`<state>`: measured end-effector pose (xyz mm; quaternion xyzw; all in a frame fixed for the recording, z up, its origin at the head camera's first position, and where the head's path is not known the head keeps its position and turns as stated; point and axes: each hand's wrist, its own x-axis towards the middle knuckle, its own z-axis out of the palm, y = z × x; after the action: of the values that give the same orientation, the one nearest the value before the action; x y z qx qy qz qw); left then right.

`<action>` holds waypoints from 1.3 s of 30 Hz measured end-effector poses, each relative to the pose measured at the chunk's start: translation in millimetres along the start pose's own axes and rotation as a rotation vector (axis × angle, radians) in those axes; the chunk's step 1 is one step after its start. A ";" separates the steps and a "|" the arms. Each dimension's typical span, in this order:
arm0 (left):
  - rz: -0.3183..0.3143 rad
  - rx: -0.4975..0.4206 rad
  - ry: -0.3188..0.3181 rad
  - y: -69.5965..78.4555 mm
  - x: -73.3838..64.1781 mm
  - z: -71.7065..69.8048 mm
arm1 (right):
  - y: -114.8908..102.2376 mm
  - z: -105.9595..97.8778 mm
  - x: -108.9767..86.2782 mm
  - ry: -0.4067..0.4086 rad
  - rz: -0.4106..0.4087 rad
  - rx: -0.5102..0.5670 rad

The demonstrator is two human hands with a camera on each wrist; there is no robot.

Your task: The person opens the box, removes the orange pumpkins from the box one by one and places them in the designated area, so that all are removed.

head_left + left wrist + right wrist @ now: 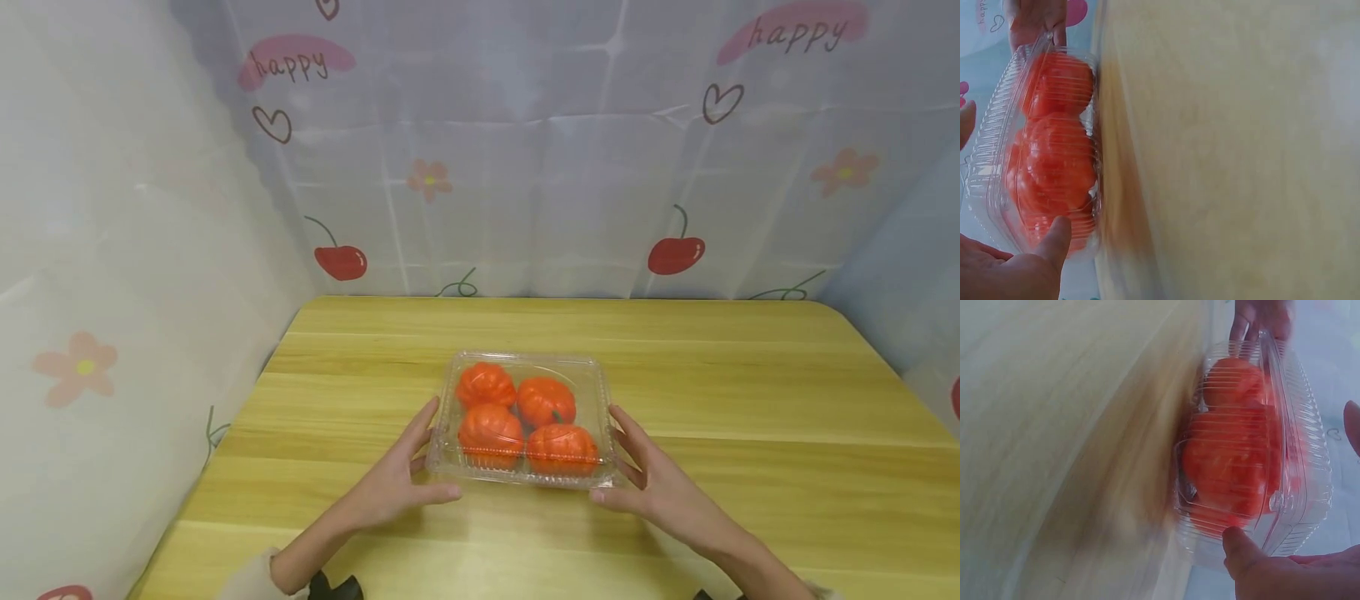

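Nearest to the camera, at the lower edge, are a light sleeve (249, 578) on the left arm and a black piece (337, 587) beside that wrist. Then come the two hands. The left hand (390, 483) is at the left side of a clear plastic container (592, 379), and the right hand (671, 493) is at its right side. On both hands the fingers are spread and nearly straight, set against the side walls and not curled round them. The thumbs point inward near the front corners. The ends of some lower fingers are hidden, so I cannot tell if they reach under the base.

The container is in front of the person, between the hands, over the near-middle part of the tabletop (750, 375). Its walls are ridged. Whether its base touches the wood, I cannot tell with certainty. Inside it there are four orange pumpkins. The front left pumpkin (491, 435) and the front right pumpkin (562, 450) are close to the front wall. Behind them lie the back left pumpkin (486, 386) and the back right pumpkin (547, 402); this last one shows a small green stem.

The tabletop has a yellowish wood grain and rounded far corners. Beyond its far edge hangs a pale cloth (525, 192), printed with red cherries, pink flowers, brown hearts and the word "happy".
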<state>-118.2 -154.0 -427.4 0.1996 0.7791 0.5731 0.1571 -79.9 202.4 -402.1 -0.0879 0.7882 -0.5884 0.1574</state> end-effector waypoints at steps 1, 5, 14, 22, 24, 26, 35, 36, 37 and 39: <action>0.002 -0.005 0.005 -0.5 0.0 1.1 | 0.5 0.2 0.4 0.004 0.004 0.001; 0.007 -0.015 0.021 -1.8 0.1 4.7 | 2.1 0.8 1.1 0.012 -0.002 0.004; -0.039 -0.068 0.061 -5.1 1.9 6.4 | 4.0 3.4 1.0 0.012 -0.031 0.016; -0.062 -0.070 0.075 -7.5 2.4 6.7 | 6.5 5.2 1.7 0.007 -0.087 -0.009; -0.061 -0.066 0.077 -7.0 2.4 7.0 | 7.3 5.4 1.8 0.014 -0.094 -0.016; -0.058 -0.067 0.075 -6.4 2.1 7.3 | 8.0 5.6 2.1 0.019 -0.098 -0.024; -0.042 -0.094 0.052 -5.3 0.1 9.3 | 9.6 10.0 0.1 0.039 -0.094 -0.058; -0.039 -0.101 0.051 -5.5 0.2 9.5 | 9.7 11.1 -0.4 0.042 -0.095 -0.071; -0.036 -0.106 0.050 -5.8 0.4 9.6 | 9.9 12.3 -0.7 0.046 -0.098 -0.082; -0.031 -0.113 0.051 -6.2 0.6 10.0 | 9.9 14.2 -1.0 0.052 -0.103 -0.101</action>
<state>-114.8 -146.9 -436.2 0.1635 0.7523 0.6186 0.1572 -73.4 192.9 -415.1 -0.1209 0.8151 -0.5574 0.1016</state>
